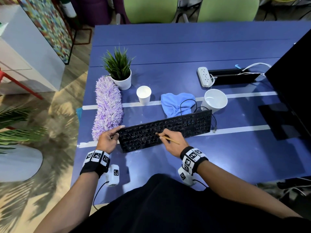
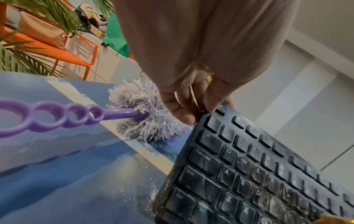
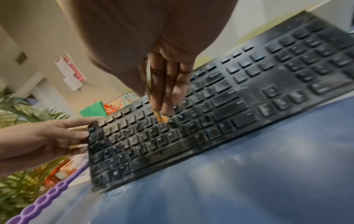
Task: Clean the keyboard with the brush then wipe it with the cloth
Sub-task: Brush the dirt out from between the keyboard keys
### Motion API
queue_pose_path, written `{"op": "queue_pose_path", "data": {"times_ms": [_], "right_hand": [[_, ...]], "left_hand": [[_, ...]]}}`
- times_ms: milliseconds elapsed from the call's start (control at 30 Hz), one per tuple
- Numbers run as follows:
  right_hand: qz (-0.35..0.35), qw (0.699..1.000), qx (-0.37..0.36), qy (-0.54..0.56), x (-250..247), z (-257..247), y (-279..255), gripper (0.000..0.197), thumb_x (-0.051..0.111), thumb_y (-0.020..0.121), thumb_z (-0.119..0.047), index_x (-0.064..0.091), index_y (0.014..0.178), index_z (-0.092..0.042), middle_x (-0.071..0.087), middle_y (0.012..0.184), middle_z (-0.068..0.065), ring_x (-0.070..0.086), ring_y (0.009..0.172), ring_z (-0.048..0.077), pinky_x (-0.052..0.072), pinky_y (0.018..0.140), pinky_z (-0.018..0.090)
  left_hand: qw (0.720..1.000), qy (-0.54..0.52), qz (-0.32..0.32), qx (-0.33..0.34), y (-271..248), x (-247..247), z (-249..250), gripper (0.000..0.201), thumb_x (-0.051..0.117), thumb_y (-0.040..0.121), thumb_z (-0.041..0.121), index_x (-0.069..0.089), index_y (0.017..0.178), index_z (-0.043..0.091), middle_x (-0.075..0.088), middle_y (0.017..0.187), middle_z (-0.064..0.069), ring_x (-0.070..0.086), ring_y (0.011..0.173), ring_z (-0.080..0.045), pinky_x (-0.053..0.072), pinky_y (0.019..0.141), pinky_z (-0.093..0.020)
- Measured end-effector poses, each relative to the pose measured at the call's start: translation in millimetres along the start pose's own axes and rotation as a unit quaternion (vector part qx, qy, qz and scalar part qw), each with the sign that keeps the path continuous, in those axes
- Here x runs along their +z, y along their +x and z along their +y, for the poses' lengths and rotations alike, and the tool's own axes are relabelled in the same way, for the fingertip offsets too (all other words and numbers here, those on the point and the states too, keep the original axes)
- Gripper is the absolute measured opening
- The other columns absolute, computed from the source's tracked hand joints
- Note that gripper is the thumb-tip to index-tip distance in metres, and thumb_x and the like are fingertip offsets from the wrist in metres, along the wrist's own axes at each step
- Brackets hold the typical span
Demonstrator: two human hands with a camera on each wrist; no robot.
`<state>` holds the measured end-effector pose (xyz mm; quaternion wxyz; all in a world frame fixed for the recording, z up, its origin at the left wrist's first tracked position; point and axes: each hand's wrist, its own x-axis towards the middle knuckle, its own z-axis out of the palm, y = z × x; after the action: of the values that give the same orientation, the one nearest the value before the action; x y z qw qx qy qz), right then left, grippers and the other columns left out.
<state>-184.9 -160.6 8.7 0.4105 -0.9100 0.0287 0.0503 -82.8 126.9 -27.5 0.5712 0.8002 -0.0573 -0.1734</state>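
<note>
A dusty black keyboard point(image 1: 165, 130) lies slanted on the blue table point(image 1: 185, 52), its far edge tilted up. My left hand point(image 1: 110, 137) grips the keyboard's point(image 2: 249, 174) upper-left corner, thumb on top and fingers point(image 2: 180, 109) behind it. My right hand point(image 1: 170, 140) pinches a thin yellow-handled brush point(image 1: 168, 139) like a pencil. Its tip point(image 3: 161, 119) touches the keys in the middle of the keyboard point(image 3: 210, 115). A crumpled blue cloth point(image 1: 175, 102) lies just behind the keyboard, under its black cable.
A purple fluffy duster point(image 1: 107, 106) lies left of the keyboard, its ringed handle point(image 2: 47, 116) toward me. Behind stand a potted plant point(image 1: 120, 71), a paper cup point(image 1: 143, 95), a white mug point(image 1: 215, 100) and a power strip point(image 1: 204, 76). A dark monitor point(image 1: 292, 78) stands at the right.
</note>
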Motion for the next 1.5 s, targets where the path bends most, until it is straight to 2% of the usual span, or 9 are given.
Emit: {"op": "queue_pose_path", "data": {"times_ms": [133,233,433,533,700,867,1133,1267,1500], "right_hand": [[-0.094,0.995,-0.016,-0.015,18.9,-15.0,12.5,0.003,0.059,0.089,-0.018,0.06,0.088,-0.021,0.073,0.098,-0.001,0.065,0.075,0.007,0.048,0.072,0.02],[-0.068,0.997,-0.032,-0.014,25.9,-22.4,17.8,0.003,0.056,0.09,-0.022,0.057,0.091,-0.024,0.072,0.093,-0.001,0.065,0.077,0.016,0.052,0.072,0.027],[-0.023,0.998,-0.042,-0.029,30.0,-25.5,13.4,0.005,0.055,0.09,-0.021,0.053,0.091,-0.026,0.072,0.092,0.001,0.066,0.078,0.023,0.054,0.073,0.033],[-0.071,0.996,-0.032,-0.048,33.8,-24.8,8.1,0.005,0.055,0.089,-0.02,0.055,0.092,-0.024,0.068,0.081,0.0,0.06,0.067,0.022,0.054,0.068,0.038],[-0.027,0.999,-0.024,-0.031,41.8,-29.5,2.6,0.005,0.053,0.091,-0.02,0.053,0.091,-0.025,0.07,0.097,0.001,0.063,0.078,0.019,0.053,0.075,0.031],[-0.012,0.999,-0.008,-0.05,52.9,-35.1,-2.4,0.004,0.052,0.092,-0.021,0.056,0.094,-0.02,0.07,0.098,0.002,0.064,0.081,0.022,0.053,0.074,0.031],[-0.018,1.0,-0.003,-0.011,82.0,-53.5,1.1,0.004,0.056,0.089,-0.014,0.058,0.091,-0.016,0.072,0.103,-0.001,0.067,0.087,0.015,0.051,0.081,0.023],[-0.025,0.999,0.016,-0.043,94.7,-57.8,-3.4,0.004,0.054,0.089,-0.019,0.056,0.09,-0.023,0.072,0.094,0.002,0.066,0.08,0.024,0.055,0.074,0.035],[-0.033,0.999,-0.004,-0.021,110.0,-73.1,-6.6,0.004,0.055,0.09,-0.016,0.057,0.092,-0.02,0.071,0.101,0.0,0.066,0.087,0.02,0.053,0.078,0.03]], "left_hand": [[1.0,0.002,0.002,0.0,-1.0,1.2,0.7,0.07,0.047,0.095,-0.01,0.069,0.1,0.056,0.068,0.122,-0.003,0.058,0.122,-0.016,0.038,0.114,-0.044],[1.0,0.008,-0.001,0.003,-0.1,0.0,6.4,0.06,0.048,0.096,-0.008,0.067,0.106,0.047,0.069,0.119,-0.001,0.059,0.118,-0.014,0.039,0.113,-0.044],[0.999,0.036,-0.016,0.016,8.0,-7.1,-3.0,0.067,0.047,0.097,-0.004,0.065,0.104,0.061,0.071,0.116,0.001,0.063,0.116,-0.015,0.044,0.11,-0.045],[0.999,0.048,-0.017,0.016,7.8,-7.7,-9.3,0.066,0.048,0.096,-0.003,0.065,0.107,0.06,0.071,0.118,0.002,0.062,0.119,-0.014,0.043,0.111,-0.045],[0.998,0.048,-0.017,0.027,4.3,-8.4,-8.2,0.061,0.048,0.096,-0.004,0.066,0.108,0.054,0.07,0.121,0.002,0.06,0.121,-0.014,0.04,0.113,-0.042],[0.997,0.064,-0.02,0.042,1.7,-7.1,-4.2,0.046,0.049,0.095,-0.006,0.067,0.123,0.025,0.069,0.122,-0.001,0.06,0.121,-0.016,0.04,0.113,-0.04],[0.994,0.086,-0.036,0.059,0.0,-11.5,-0.3,0.045,0.049,0.094,-0.006,0.067,0.124,0.022,0.07,0.118,0.0,0.062,0.117,-0.015,0.042,0.11,-0.031],[0.991,0.113,-0.044,0.062,-0.2,-15.1,-7.3,0.045,0.05,0.093,-0.003,0.067,0.124,0.026,0.07,0.121,0.001,0.062,0.118,-0.015,0.042,0.111,-0.033],[0.989,0.126,-0.042,0.068,-6.6,-15.6,2.6,0.042,0.048,0.094,-0.004,0.066,0.126,0.017,0.069,0.12,-0.002,0.061,0.113,-0.01,0.038,0.099,-0.006]]}}
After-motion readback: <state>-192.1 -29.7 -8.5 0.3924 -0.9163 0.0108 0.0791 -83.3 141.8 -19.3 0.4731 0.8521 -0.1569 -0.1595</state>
